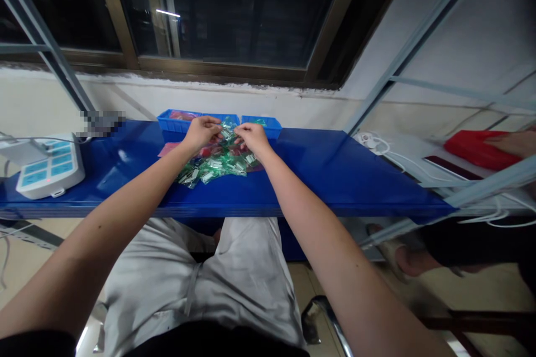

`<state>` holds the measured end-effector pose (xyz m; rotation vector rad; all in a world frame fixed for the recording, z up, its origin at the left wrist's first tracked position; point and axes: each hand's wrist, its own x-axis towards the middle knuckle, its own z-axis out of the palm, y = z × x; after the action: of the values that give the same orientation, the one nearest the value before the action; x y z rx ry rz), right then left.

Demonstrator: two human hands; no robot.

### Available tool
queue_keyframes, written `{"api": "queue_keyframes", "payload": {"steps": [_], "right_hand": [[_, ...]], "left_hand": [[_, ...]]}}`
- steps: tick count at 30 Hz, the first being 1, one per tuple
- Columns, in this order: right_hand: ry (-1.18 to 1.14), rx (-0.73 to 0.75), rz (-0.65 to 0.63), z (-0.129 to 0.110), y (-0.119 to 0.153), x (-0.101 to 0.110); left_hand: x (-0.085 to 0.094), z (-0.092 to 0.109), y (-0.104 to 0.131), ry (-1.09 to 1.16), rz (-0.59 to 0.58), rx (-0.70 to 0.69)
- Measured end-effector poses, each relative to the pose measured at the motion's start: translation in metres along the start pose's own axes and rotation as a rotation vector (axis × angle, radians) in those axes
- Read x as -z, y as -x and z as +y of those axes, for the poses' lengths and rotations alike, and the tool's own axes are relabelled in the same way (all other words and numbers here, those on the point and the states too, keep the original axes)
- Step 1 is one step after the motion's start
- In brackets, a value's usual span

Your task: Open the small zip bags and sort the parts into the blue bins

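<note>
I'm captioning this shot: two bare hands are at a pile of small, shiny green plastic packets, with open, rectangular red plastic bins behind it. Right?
Not quite: the open, rectangular plastic bins are blue, not red, as the head view shows. The bare left hand and bare right hand are indeed at the pile of green plastic packets.

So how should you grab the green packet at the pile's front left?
Maybe pinch the front-left packet by its near edge, from the lap side: that edge sticks out onto the blue table, while its far side meets the pile.
</note>
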<state>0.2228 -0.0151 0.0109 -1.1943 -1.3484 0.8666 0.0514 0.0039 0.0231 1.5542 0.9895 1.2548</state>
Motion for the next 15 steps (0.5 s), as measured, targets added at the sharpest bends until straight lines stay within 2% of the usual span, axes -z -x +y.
{"api": "queue_keyframes", "payload": {"steps": [5, 10, 15], "right_hand": [[0.144, 0.107, -0.028, 0.01, -0.002, 0.0], [0.244, 0.272, -0.014, 0.012, -0.002, 0.0], [0.153, 0.2, 0.0, 0.009, -0.004, 0.001]], "left_hand": [[0.006, -0.005, -0.005, 0.045, 0.036, -0.014], [0.011, -0.005, -0.007, -0.079, 0.072, -0.093], [0.008, -0.001, -0.001, -0.155, 0.016, -0.142]]}}
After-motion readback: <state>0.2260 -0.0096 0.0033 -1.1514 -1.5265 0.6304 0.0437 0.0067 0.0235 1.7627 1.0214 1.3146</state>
